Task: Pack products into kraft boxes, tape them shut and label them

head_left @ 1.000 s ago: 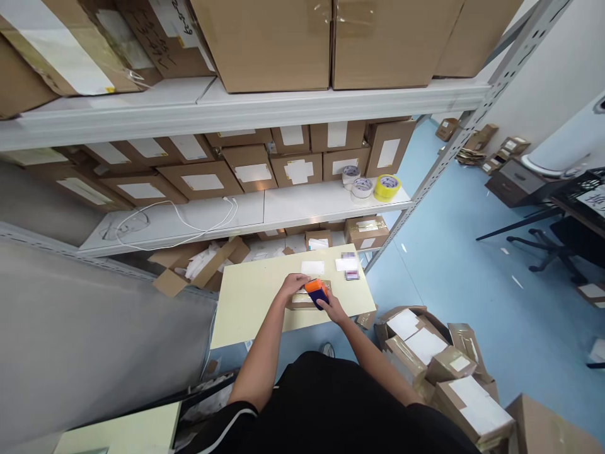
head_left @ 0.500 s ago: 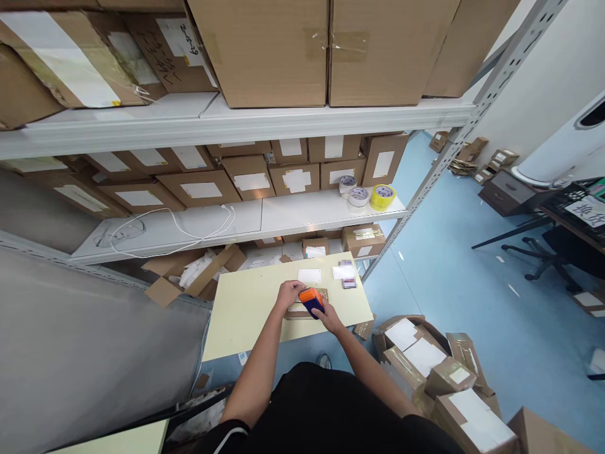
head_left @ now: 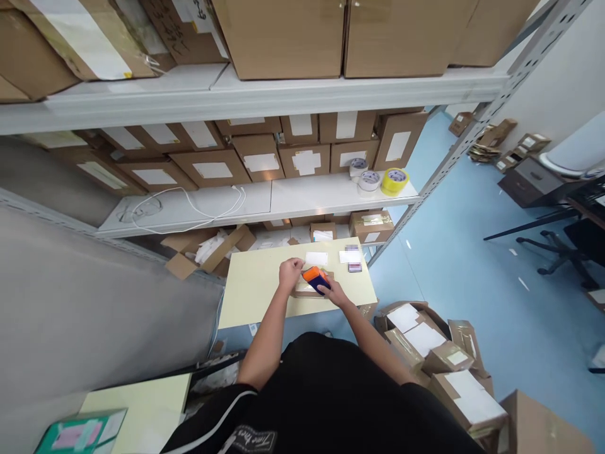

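My right hand (head_left: 334, 292) is wrapped round an orange and dark-blue handheld device (head_left: 317, 281), whose exact kind I cannot make out. The orange end points away from me and to the left. Just left of that end, my left hand (head_left: 290, 273) has its fingertips pinched together; whatever is between them is too small to tell. Under both hands lies a small cardboard box (head_left: 302, 291) on the pale yellow table (head_left: 255, 284), partly hidden by the device. Beyond it lies a white paper slip (head_left: 316, 258).
Another white slip (head_left: 350, 256) lies over small purple-and-white packs (head_left: 354, 267) at the table's right. Behind stands a shelf (head_left: 302, 195) with labelled boxes, a white cable (head_left: 208, 219) and yellow tape (head_left: 394, 181). Cartons (head_left: 466, 403) are piled on the floor at right.
My view has tilted down, so the shelf and table sit higher in the picture. My left fingertips are slightly farther from the device; the right hand keeps its hold.
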A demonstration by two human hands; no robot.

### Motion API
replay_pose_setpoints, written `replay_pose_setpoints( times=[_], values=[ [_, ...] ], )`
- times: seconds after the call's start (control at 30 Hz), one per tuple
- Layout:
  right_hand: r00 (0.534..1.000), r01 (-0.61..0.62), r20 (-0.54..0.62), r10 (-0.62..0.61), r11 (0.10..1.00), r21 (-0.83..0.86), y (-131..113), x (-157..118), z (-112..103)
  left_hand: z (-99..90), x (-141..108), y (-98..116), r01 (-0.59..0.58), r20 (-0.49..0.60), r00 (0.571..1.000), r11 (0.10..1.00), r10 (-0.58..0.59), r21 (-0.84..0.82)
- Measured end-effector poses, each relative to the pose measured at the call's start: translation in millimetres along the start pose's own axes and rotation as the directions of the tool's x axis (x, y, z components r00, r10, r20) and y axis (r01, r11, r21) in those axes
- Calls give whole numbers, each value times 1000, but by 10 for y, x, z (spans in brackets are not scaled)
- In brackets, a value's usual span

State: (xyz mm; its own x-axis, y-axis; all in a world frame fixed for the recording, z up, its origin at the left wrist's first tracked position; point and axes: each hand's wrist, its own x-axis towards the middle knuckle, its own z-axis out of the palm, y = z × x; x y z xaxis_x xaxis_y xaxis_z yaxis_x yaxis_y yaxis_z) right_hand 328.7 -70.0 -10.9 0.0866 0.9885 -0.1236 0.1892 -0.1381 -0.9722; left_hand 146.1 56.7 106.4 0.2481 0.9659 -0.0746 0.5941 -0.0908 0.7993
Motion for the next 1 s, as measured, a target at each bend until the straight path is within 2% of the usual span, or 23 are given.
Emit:
replay_pose_setpoints(
  times=[0.1, 0.23, 0.3, 0.4, 0.5, 0.6, 0.7, 0.8, 1.0],
  values=[
    [1000, -16, 19, 17, 1000, -21, -47, -42, -92, -229, 69, 32, -21, -63, 998, 998, 17, -63],
    [999, -17, 42, 20, 998, -54, -123, -106, -251, -589, 109, -8, 5, -167, 986, 997, -19, -80],
    [997, -12, 69, 17, 997, -83, -159, -131, -319, -711, 84, -87, 19, -189, 981, 996, -36, -91],
    [994, 11, 105, 3, 990, -137, -187, -155, -365, -772, 24, -308, 67, -170, 981, 990, -89, -127],
    [997, 8, 76, 8, 978, -209, -189, -148, -331, -728, -31, -634, 176, -134, 969, 962, -206, -211],
    [999, -44, 12, 50, 951, -305, -193, -99, -260, -643, -72, -974, 289, -105, 937, 908, -333, -303],
    [997, -71, -33, 64, 931, -359, -202, -27, -214, -527, -101, -1232, 362, -68, 910, 865, -408, -347],
    [997, -74, -42, 63, 936, -343, -215, 33, -218, -367, -117, -1389, 415, -20, 892, 837, -451, -357],
    [994, -109, -21, 108, 949, -297, -273, 89, -263, -50, -134, -1573, 507, 81, 853, 783, -515, -360]
  ],
)
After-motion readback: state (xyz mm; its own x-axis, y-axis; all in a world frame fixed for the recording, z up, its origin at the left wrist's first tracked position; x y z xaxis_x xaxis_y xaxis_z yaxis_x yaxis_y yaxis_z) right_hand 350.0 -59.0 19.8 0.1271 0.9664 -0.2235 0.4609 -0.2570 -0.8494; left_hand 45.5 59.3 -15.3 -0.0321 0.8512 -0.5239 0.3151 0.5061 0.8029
